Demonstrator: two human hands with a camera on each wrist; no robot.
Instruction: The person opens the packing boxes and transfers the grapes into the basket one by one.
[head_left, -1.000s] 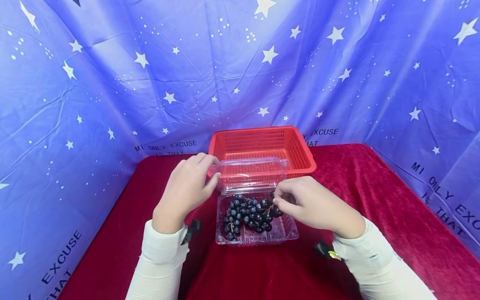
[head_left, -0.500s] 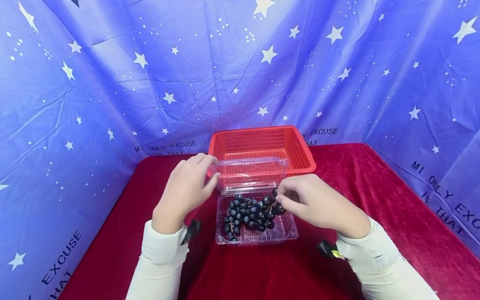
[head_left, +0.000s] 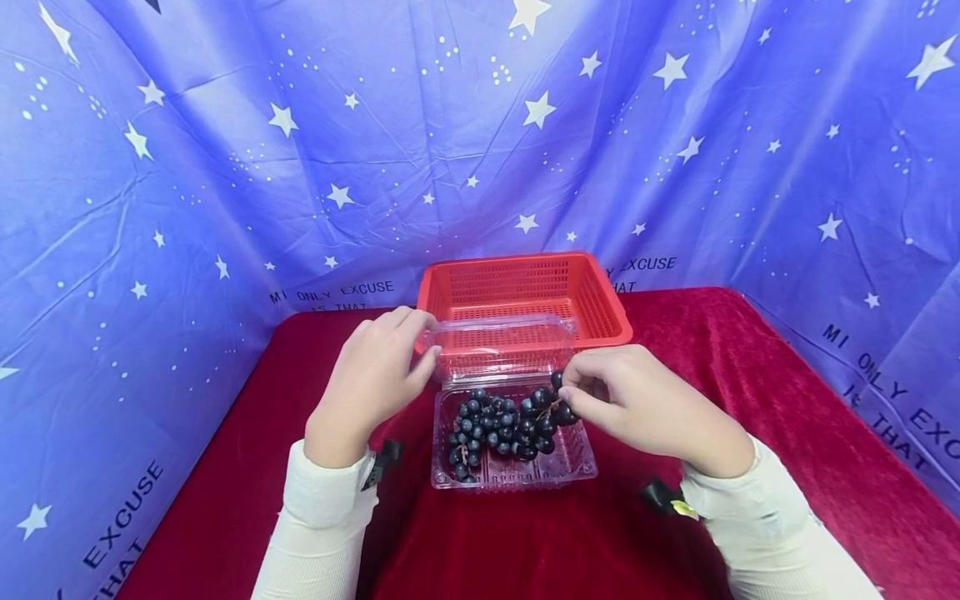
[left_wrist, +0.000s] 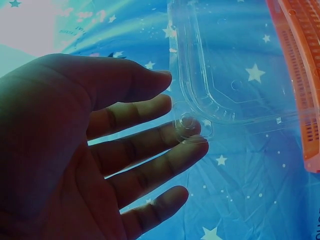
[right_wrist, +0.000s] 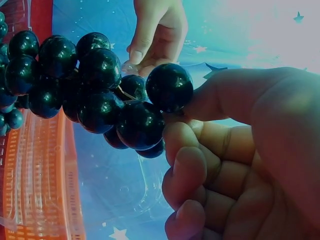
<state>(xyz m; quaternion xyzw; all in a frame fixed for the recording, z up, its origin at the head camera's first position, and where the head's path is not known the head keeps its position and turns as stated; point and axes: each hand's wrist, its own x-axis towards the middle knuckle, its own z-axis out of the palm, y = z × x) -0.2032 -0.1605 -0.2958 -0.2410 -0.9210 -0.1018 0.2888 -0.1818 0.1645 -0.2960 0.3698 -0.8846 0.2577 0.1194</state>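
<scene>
A bunch of dark grapes lies in a clear plastic clamshell box, its right end lifted. My right hand pinches that end at the stem between thumb and index finger. In the right wrist view several grapes hang beside the fingertips, and the other fingers are curled. At the box's raised lid, my left hand touches the left corner. The left wrist view shows fairly straight fingers behind the clear lid corner, with the thumb beside the edge.
A red plastic basket with slotted walls stands right behind the lid. Dark red velvet cloth covers the table. A blue curtain with white stars hangs behind and at both sides.
My right hand has moved a little to the right and up, drawing the right end of the grape bunch along. The left hand and the lid have kept their place.
</scene>
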